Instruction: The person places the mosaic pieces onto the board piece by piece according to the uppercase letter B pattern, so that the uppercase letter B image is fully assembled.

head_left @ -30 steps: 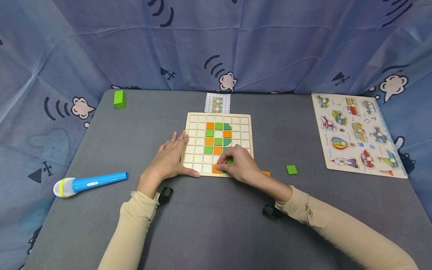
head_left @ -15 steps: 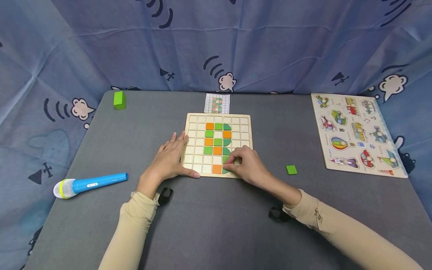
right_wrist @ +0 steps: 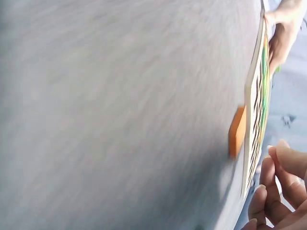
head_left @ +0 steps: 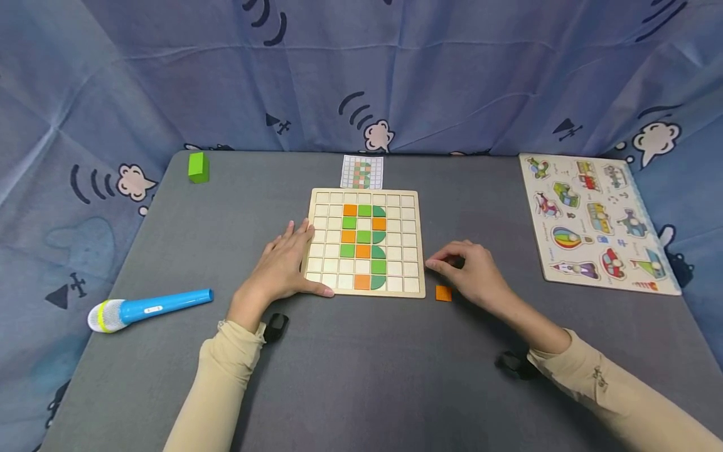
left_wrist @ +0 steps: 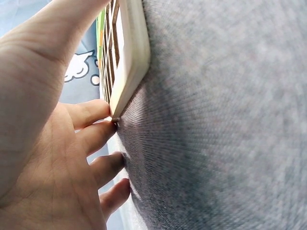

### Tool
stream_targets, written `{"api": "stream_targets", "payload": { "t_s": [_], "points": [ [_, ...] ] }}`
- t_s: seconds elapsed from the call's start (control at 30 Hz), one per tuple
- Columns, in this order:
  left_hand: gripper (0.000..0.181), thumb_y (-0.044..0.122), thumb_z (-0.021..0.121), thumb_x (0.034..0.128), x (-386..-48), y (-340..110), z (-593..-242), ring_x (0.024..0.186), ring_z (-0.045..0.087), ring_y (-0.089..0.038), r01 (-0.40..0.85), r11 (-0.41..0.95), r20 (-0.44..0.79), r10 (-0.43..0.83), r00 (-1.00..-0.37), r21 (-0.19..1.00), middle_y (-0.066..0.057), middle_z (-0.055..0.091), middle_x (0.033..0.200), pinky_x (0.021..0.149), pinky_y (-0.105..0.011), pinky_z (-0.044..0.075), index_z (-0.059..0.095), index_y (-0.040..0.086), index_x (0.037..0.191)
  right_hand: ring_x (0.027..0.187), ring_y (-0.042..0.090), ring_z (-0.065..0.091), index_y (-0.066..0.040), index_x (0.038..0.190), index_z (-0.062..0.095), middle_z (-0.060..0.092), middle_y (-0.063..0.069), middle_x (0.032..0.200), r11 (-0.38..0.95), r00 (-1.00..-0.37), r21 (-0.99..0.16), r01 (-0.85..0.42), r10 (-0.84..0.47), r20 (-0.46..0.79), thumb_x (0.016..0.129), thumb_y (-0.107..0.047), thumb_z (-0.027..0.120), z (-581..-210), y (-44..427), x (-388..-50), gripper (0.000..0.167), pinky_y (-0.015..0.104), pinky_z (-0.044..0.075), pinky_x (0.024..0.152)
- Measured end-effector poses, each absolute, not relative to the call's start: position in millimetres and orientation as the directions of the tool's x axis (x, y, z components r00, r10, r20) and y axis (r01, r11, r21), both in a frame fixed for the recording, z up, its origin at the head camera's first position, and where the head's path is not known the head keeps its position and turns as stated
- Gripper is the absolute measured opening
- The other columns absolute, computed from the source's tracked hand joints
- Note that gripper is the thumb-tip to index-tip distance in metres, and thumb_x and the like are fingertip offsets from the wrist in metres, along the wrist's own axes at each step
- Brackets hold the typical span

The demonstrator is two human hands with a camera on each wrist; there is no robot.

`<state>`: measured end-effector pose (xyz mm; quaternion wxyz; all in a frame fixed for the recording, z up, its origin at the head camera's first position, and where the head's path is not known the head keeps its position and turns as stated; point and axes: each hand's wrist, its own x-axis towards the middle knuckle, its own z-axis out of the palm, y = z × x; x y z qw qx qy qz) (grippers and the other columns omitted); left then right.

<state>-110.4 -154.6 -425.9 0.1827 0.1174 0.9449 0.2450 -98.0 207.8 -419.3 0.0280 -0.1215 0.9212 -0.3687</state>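
A wooden grid board (head_left: 403,270) lies mid-table, with orange, green and dark green rounded tiles filling some squares. My left hand (head_left: 281,263) rests at its left side, fingers spread and thumb at the front edge. In the left wrist view, fingertips (left_wrist: 111,125) touch the board's corner (left_wrist: 136,62). My right hand (head_left: 471,273) is just right of the board, fingers loosely bent, thumb and index tips close together; nothing shows between them in the right wrist view. Near those fingers lies a loose orange square tile (head_left: 443,293), beside the board's edge.
Behind the board lies a printed pattern card (head_left: 362,172). A blue toy microphone (head_left: 149,309) is at the left, and a green block (head_left: 198,167) stands at the back left. On the right is a picture puzzle board (head_left: 599,226). A patterned curtain (head_left: 316,75) hangs behind the table.
My right hand has left the board's lower tiles and moved right, uncovering the loose orange tile. The loose green tile at the right is now hidden from view. The left hand stays put.
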Motion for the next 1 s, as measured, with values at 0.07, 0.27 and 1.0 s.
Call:
{"api": "stream_targets", "payload": {
  "t_s": [0.07,0.27,1.0],
  "points": [
    [0.142,0.059,0.096,0.0692,-110.4,-154.8,-425.6,0.168,-0.002,-0.032,0.131,0.852,-0.287,0.311,-0.906,0.507,-0.007,0.004,0.180,0.133,-0.059,0.009,0.012,0.008,0.171,0.080,0.021,0.054,-0.010,0.090,0.083,0.073,0.006,0.084,0.729,-0.976,-0.658,-0.185,-0.217,0.035,0.093,-0.017,0.083,-417.9,219.7,-96.0,0.008,0.041,0.045,0.088],
    [0.142,0.060,0.096,0.0688,-111.2,-155.7,-426.4,0.168,-0.002,-0.032,0.127,0.852,-0.287,0.306,-0.908,0.508,-0.006,0.004,0.181,0.133,-0.059,0.010,0.012,0.009,0.171,0.075,0.017,0.052,-0.012,0.081,0.077,0.066,0.002,0.076,0.779,-0.989,-0.612,-0.136,-0.144,0.037,0.092,-0.028,0.086,-416.9,255.0,-92.5,0.021,0.027,0.038,0.069],
    [0.142,0.059,0.096,0.0685,-110.3,-154.5,-425.7,0.168,-0.002,-0.032,0.117,0.852,-0.296,0.302,-0.906,0.511,-0.007,0.003,0.181,0.133,-0.060,0.009,0.012,0.009,0.172,0.086,0.011,0.055,-0.005,0.111,0.075,0.067,0.007,0.101,0.766,-0.938,-0.607,-0.214,-0.335,-0.092,0.085,-0.007,0.089,-422.2,292.6,-84.3,0.030,0.021,0.046,0.070]
  ]
}}
